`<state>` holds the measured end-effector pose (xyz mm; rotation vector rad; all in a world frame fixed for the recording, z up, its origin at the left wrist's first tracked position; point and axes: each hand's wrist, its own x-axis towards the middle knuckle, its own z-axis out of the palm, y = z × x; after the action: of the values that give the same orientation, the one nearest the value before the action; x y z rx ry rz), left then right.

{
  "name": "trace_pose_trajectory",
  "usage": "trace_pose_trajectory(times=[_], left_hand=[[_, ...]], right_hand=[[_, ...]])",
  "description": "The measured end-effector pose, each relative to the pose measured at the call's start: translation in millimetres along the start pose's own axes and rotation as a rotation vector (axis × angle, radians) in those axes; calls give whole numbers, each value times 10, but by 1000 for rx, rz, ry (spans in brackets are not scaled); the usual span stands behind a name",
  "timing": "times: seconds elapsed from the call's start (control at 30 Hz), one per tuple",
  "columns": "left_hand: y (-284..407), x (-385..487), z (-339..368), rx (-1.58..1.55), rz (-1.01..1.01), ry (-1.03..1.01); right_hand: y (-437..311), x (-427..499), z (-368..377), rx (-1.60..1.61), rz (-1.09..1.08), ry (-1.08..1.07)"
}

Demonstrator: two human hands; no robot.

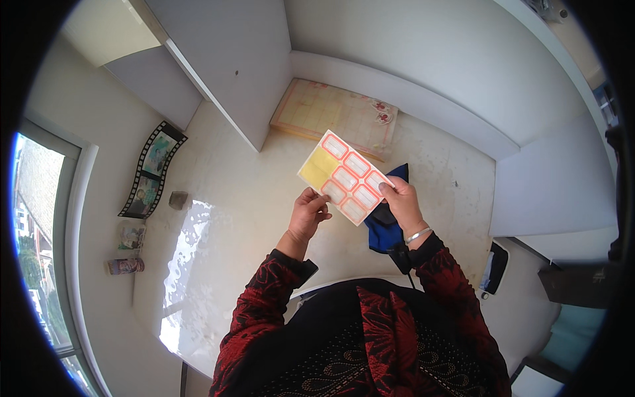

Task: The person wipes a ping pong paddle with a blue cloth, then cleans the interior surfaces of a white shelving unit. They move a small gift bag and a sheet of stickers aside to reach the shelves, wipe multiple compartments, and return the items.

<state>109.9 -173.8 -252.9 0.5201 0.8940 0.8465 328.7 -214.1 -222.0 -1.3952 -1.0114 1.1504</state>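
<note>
A sheet of self-adhesive labels with red borders (356, 164) is held up at a slant over the table. At its left corner a bare patch of yellow backing (317, 167) shows where no labels sit. My right hand (404, 203) grips the sheet's right corner, thumb on top. My left hand (308, 211) is at the lower left edge, its thumb and forefinger pinched there and the other fingers curled. Below the sheet and partly behind my right hand lies a dark blue cloth item (387, 233) with black parts; what it is cannot be told.
A yellowed box or board with red printed lines (317, 109) lies at the back of the white table (258, 213), against the partition (233, 64). Film-strip picture decoration (151, 171), a small grey block (178, 200) and a patterned cylinder (125, 266) are at left, near a window (42, 238).
</note>
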Motion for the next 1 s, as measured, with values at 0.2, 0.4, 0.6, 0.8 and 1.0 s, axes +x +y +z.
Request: trace_pose_trajectory(times=[0.2,0.4,0.6,0.8,1.0], left_hand=[[2,-62,-275,-12,10,273],[52,-463,-977,-49,86,530],[93,-1039,-1613,-116,197,766],[29,-1272,-1962,295,371,1480],[167,-975,-1196,215,454,754]], right_hand=[[215,226,-104,-60,-35,11],[424,943,-437,-980,-212,241],[623,1345,-406,-1174,-201,223],[434,1225,-293,-794,-113,130],[-213,530,53,95,-10,-66]])
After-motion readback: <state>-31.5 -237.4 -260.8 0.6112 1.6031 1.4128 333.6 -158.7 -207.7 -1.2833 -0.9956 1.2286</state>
